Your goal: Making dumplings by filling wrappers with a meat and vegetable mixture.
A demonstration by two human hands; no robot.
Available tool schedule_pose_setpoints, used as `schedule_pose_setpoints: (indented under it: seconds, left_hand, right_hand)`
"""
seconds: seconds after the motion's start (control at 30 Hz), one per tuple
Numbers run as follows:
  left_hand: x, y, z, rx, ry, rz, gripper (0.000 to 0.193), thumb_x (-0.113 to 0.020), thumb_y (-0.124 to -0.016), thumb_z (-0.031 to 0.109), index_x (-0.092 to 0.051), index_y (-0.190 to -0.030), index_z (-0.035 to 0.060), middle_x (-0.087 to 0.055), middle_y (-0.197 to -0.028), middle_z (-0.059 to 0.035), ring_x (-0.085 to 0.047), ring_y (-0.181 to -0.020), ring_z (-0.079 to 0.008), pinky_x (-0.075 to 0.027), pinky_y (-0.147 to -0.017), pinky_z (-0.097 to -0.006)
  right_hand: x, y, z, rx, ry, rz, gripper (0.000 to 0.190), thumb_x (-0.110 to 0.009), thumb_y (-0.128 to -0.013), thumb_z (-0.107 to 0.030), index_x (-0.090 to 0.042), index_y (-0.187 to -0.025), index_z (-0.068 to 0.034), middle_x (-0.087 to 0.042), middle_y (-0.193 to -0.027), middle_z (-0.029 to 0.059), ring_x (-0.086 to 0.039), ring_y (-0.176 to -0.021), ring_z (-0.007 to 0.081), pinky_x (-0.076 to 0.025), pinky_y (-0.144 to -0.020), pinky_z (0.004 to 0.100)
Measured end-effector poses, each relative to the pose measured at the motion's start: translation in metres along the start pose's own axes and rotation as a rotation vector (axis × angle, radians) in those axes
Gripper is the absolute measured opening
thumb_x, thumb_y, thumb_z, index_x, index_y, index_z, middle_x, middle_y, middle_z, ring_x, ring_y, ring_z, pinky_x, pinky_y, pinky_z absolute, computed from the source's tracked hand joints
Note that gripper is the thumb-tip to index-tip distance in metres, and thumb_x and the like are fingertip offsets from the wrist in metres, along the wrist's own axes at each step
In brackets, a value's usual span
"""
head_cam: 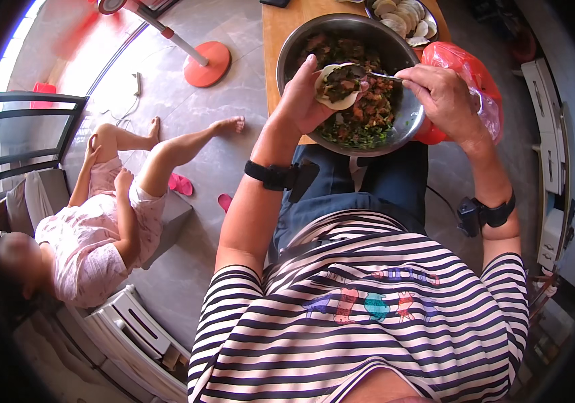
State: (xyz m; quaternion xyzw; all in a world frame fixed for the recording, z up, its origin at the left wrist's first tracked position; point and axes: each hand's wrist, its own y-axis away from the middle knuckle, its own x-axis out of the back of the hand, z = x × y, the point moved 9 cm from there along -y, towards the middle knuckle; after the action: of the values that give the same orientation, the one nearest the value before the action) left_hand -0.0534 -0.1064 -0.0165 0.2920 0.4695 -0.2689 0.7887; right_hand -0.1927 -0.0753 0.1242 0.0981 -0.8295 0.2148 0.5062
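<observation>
A round dumpling wrapper lies in my left hand, with a mound of dark green and reddish filling on it. My right hand grips the handle of a metal spoon, whose tip reaches the filling on the wrapper. Both hands are above a large stainless steel bowl. Inside the bowl is a chopped mixture of reddish bits and greens. The wrapper hides part of that mixture.
The bowl stands at the edge of a wooden table. Behind it, a plate holds several pale wrappers. A red plastic bag sits at the right. Leftward are a fan's round red base and a seated person.
</observation>
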Motion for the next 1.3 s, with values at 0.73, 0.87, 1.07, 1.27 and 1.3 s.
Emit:
schedule_pose_setpoints:
  seconds: [0.73, 0.87, 1.07, 1.27, 1.3]
  left_hand:
    - [-0.008, 0.011, 0.020, -0.019, -0.039, 0.040, 0.073, -0.015, -0.104, 0.052, -0.047, -0.133, -0.0075, -0.059, -0.125, -0.0257, -0.058, -0.118, -0.0346, -0.048, -0.102, -0.0447]
    - [-0.006, 0.010, 0.019, -0.029, -0.043, 0.024, 0.073, -0.014, -0.104, 0.051, -0.048, -0.133, -0.0067, -0.059, -0.126, -0.0255, -0.058, -0.118, -0.0342, -0.048, -0.101, -0.0445]
    - [-0.012, 0.016, 0.021, -0.039, -0.069, 0.026, 0.073, -0.014, -0.104, 0.051, -0.048, -0.134, -0.0063, -0.059, -0.126, -0.0241, -0.058, -0.118, -0.0336, -0.048, -0.100, -0.0441]
    - [-0.006, 0.014, 0.015, 0.001, 0.040, -0.055, 0.065, -0.020, -0.105, 0.046, -0.036, -0.142, -0.0059, -0.051, -0.136, -0.0269, -0.053, -0.124, -0.0382, -0.044, -0.104, -0.0467]
    - [-0.007, 0.014, 0.014, 0.001, 0.040, -0.053, 0.065, -0.020, -0.105, 0.046, -0.036, -0.142, -0.0059, -0.051, -0.136, -0.0269, -0.053, -0.124, -0.0382, -0.044, -0.104, -0.0467]
  right_hand:
    - [0.011, -0.002, -0.052, 0.052, 0.007, -0.016, 0.015, -0.063, -0.087, -0.007, -0.069, -0.101, -0.003, -0.068, -0.092, 0.0155, -0.067, -0.081, 0.0340, -0.054, -0.070, 0.0377]
    - [0.004, -0.001, -0.051, 0.033, 0.086, -0.031, 0.015, -0.063, -0.087, -0.006, -0.069, -0.100, -0.003, -0.068, -0.093, 0.0156, -0.067, -0.081, 0.0340, -0.054, -0.070, 0.0383]
    - [0.019, -0.006, -0.044, 0.016, -0.044, 0.023, 0.013, -0.063, -0.087, -0.007, -0.069, -0.097, -0.001, -0.069, -0.091, 0.0153, -0.067, -0.082, 0.0337, -0.054, -0.072, 0.0376]
    - [0.005, -0.006, -0.029, -0.013, -0.037, -0.018, 0.014, -0.063, -0.088, -0.007, -0.069, -0.098, -0.001, -0.070, -0.093, 0.0163, -0.068, -0.086, 0.0335, -0.053, -0.075, 0.0370]
    - [0.008, -0.005, -0.026, -0.052, -0.091, -0.004, 0.014, -0.063, -0.089, -0.007, -0.069, -0.100, -0.001, -0.070, -0.092, 0.0161, -0.068, -0.085, 0.0315, -0.053, -0.075, 0.0356]
